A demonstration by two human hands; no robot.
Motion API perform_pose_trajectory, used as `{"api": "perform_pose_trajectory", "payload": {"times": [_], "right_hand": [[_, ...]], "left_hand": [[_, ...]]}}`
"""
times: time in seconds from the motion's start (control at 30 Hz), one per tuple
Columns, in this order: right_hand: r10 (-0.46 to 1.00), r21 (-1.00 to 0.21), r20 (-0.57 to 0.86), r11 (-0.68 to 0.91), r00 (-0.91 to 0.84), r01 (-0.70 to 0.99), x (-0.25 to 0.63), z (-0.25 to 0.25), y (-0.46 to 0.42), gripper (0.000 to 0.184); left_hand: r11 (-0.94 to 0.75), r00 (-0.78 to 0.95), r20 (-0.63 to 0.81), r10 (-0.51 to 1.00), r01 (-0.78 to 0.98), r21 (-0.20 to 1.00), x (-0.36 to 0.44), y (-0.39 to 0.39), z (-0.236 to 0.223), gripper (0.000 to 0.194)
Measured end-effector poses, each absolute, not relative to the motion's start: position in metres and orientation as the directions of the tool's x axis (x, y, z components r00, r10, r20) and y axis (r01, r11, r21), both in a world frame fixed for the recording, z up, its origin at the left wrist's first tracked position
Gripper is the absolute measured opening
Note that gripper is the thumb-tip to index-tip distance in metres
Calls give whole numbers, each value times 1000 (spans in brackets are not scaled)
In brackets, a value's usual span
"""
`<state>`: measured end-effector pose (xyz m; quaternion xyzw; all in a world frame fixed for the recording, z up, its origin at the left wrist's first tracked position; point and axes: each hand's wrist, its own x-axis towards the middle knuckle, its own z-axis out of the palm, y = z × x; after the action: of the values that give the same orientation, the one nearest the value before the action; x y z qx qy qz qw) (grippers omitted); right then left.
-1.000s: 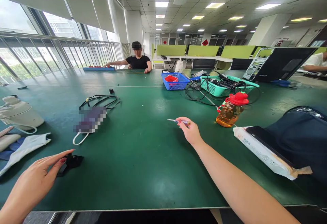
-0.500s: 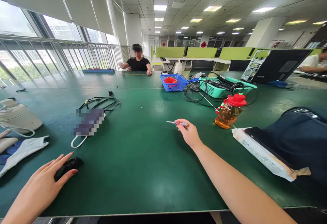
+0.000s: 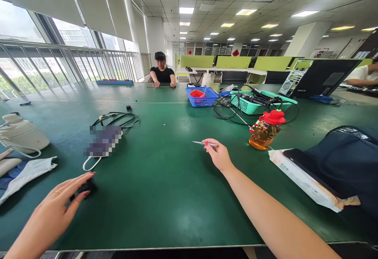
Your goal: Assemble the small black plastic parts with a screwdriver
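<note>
The slim tool has a thin, bright metal shaft and a pale, purplish handle partly covered by fingers. It is left of the red-lidded bottle, its tip pointing away from the bottle. The right hand has thumb and fingers clamped on the handle. Much farther left of the bottle, and nearer the person, a small black object is partly hidden by the left hand; that hand's thumb and fingers stand apart around it, and I cannot tell whether they grip it.

Behind the bottle sits a teal basket with black cables; behind it to the left, a blue basket holds a red tray. Right of the bottle and nearer the person, a black phone rests on a white packet.
</note>
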<state>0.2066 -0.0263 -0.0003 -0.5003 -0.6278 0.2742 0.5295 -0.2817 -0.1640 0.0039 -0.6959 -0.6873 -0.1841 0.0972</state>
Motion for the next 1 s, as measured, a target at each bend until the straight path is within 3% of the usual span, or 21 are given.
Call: {"api": "perform_pose_trajectory", "payload": {"times": [0.1, 0.47, 1.0], "right_hand": [[921, -883, 383, 343, 70, 320, 206, 0, -27, 28], [926, -889, 371, 332, 71, 314, 206, 2, -28, 26], [931, -893, 359, 323, 63, 312, 205, 3, -28, 27]], "left_hand": [[-137, 92, 342, 935, 985, 109, -266, -157, 8, 43], [-120, 102, 375, 921, 992, 26, -267, -149, 13, 46], [-37, 10, 263, 965, 994, 100, -265, -141, 13, 52]]}}
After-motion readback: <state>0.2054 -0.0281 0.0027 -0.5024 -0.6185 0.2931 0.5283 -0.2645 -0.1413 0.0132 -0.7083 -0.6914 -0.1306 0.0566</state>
